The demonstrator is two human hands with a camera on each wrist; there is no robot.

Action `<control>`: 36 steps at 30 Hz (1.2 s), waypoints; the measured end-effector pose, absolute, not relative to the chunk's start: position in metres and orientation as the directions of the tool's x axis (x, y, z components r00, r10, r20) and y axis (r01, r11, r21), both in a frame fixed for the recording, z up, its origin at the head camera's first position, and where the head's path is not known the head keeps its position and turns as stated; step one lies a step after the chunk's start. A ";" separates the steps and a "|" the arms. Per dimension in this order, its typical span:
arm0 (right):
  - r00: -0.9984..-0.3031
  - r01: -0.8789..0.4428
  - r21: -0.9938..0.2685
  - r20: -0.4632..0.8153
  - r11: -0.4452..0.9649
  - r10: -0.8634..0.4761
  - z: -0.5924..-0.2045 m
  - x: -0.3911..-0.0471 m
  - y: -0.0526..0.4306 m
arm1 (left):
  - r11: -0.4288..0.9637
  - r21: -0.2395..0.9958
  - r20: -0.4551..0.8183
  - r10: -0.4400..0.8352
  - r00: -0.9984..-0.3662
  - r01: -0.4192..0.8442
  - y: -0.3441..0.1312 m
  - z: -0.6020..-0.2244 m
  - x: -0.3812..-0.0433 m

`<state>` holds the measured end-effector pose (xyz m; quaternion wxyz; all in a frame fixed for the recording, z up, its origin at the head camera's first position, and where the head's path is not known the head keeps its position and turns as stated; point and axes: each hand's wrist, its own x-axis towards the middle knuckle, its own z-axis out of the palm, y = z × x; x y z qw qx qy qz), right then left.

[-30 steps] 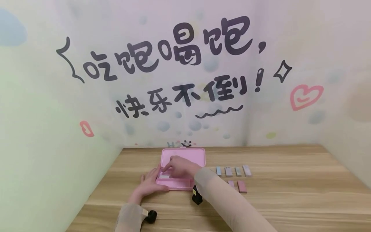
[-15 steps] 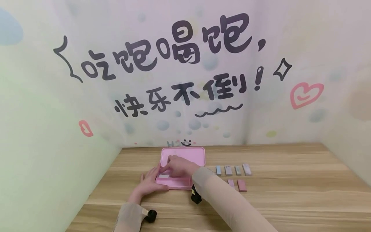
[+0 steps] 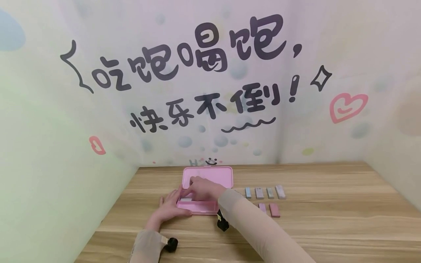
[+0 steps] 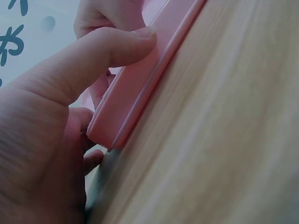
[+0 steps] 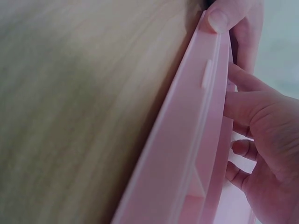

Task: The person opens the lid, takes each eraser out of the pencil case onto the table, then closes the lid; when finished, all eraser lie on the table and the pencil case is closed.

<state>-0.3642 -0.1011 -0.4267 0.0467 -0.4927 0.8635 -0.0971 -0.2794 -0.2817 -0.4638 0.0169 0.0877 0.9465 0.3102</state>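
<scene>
A pink pencil case (image 3: 198,212) lies with its lid (image 3: 220,177) raised. My left hand (image 3: 169,208) holds its left end. In the left wrist view, the thumb presses on the front wall and the fingers reach round the end. My right hand (image 3: 204,189) reaches into the back compartment at the left. Its thumb and index finger dip behind the divider, as the right wrist view shows, and their tips are hidden. The other fingers are loosely bent. Beside them in the case lies a white block (image 3: 186,199). Whether the right fingertips pinch anything cannot be seen.
Right of the case, small eraser-like blocks lie in two rows. The back row has a blue block (image 3: 248,193) and a pale block (image 3: 280,192) among several; a pink block (image 3: 274,210) and a lilac block (image 3: 262,208) lie in front. A printed wall (image 3: 210,146) stands behind the table.
The view has tilted very slightly. Both hands stay at the case, and the right fingers have barely shifted inside it.
</scene>
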 end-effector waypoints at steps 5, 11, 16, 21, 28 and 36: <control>-0.494 -0.854 -0.203 0.026 0.479 -0.869 -0.426 -0.364 -0.101 | 0.783 0.604 0.016 0.179 -0.984 0.152 -0.281 -0.463 -0.280; -0.508 -0.840 -0.230 0.013 0.492 -0.861 -0.425 -0.364 -0.101 | 0.781 0.605 0.014 0.180 -0.984 0.152 -0.281 -0.463 -0.280; -0.504 -0.844 -0.212 -0.003 0.493 -0.864 -0.425 -0.365 -0.101 | 0.785 0.601 0.014 0.177 -0.984 0.150 -0.281 -0.462 -0.280; -0.498 -0.848 -0.203 -0.015 0.490 -0.867 -0.424 -0.365 -0.102 | 0.789 0.596 0.010 0.176 -0.984 0.147 -0.281 -0.463 -0.280; -0.530 -0.819 -0.243 -0.029 0.520 -0.848 -0.423 -0.365 -0.098 | 0.789 0.596 0.011 0.176 -0.984 0.148 -0.280 -0.463 -0.280; -0.551 -0.806 -0.260 0.001 0.532 -0.835 -0.424 -0.368 -0.091 | 0.797 0.588 0.009 0.169 -0.986 0.142 -0.280 -0.463 -0.279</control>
